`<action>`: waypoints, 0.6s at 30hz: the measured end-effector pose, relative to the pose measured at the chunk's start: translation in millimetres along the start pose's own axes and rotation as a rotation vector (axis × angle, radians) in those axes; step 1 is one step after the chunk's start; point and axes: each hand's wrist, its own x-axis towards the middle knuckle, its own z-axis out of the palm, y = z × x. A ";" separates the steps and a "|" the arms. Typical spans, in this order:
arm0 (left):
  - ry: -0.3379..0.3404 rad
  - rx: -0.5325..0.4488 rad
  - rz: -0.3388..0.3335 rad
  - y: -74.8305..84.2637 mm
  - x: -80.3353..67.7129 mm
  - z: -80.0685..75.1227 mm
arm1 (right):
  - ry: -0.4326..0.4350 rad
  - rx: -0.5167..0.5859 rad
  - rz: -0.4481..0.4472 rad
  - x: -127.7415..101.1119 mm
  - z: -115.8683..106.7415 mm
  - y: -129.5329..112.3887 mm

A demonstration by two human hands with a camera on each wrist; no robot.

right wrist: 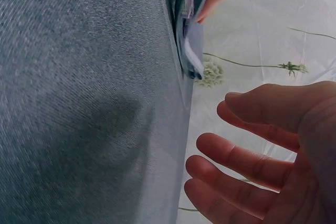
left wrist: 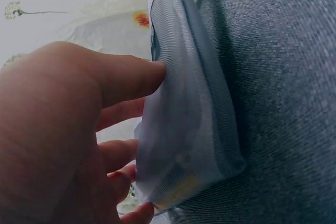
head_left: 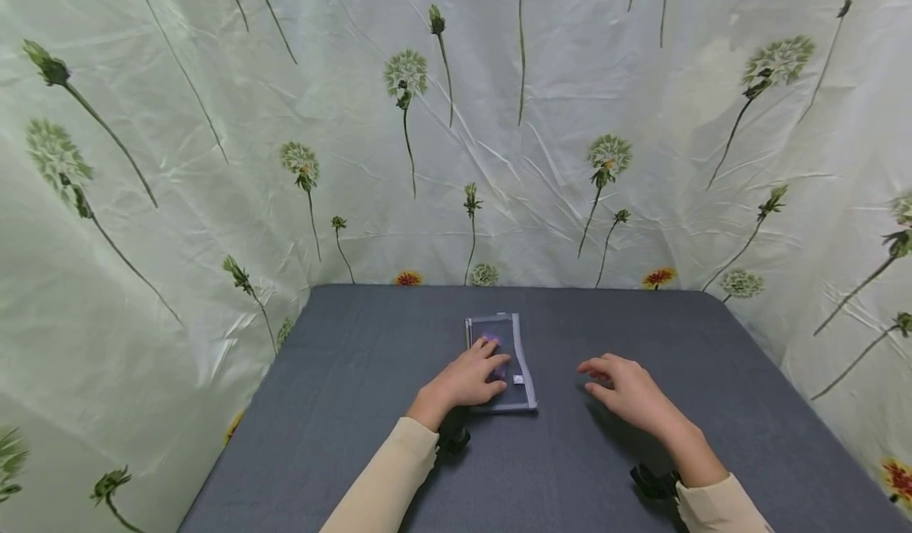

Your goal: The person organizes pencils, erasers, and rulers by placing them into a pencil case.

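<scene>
A see-through zip pouch [head_left: 526,394] with pale edging lies flat on the dark table. Something purple [head_left: 500,371] shows through it, and a small white label [head_left: 518,379] sits near its right side. My left hand [head_left: 466,376] rests on the pouch with fingers spread, covering part of its left half. In the left wrist view, the thumb [left wrist: 131,78] touches the pouch's mesh-like side [left wrist: 184,93], and the other fingers reach its upper face. To the right of the pouch, my right hand [head_left: 630,394] hovers over the table, fingers loosely bent and holding nothing.
The dark grey cloth-covered table [head_left: 356,406] has rounded far corners. Behind and beside it hangs a pale curtain [head_left: 356,121] printed with dandelions. Black wrist straps [head_left: 654,482] sit below the cream sleeves [head_left: 388,470].
</scene>
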 end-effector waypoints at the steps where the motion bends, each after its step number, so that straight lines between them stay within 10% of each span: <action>1: -0.001 0.014 -0.005 -0.3 0.1 -0.3 | 0.008 -0.002 -0.006 0.4 -0.7 -0.8; 18: -0.012 0.167 0.038 2.0 -35.7 -6.5 | 0.048 0.000 -0.088 13.2 2.2 -29.1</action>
